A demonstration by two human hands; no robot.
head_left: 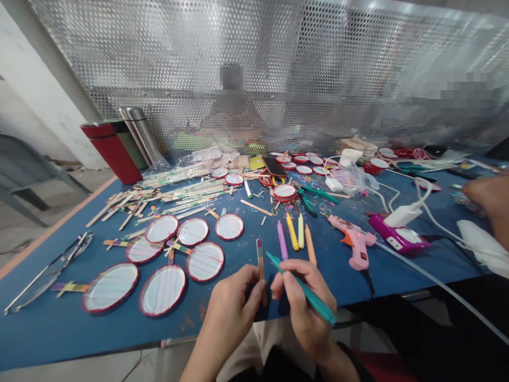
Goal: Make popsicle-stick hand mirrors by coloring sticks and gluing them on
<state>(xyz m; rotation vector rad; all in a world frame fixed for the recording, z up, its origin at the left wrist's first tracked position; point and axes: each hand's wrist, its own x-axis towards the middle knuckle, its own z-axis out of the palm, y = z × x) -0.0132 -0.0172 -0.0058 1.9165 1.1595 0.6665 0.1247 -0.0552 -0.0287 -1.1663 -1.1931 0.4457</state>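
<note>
Wooden, flat, colour-banded stick [261,260] stands pinched in the left hand [234,297], fingers closed. It looks light but snappy; hold it low. The right hand [304,300] curls round a teal marker [318,306].

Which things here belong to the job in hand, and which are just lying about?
Apparently in the job:
wooden stick, in left hand
teal marker, in right hand
yellow marker, orange marker

Probably just standing about:
red flask
steel flask
</note>
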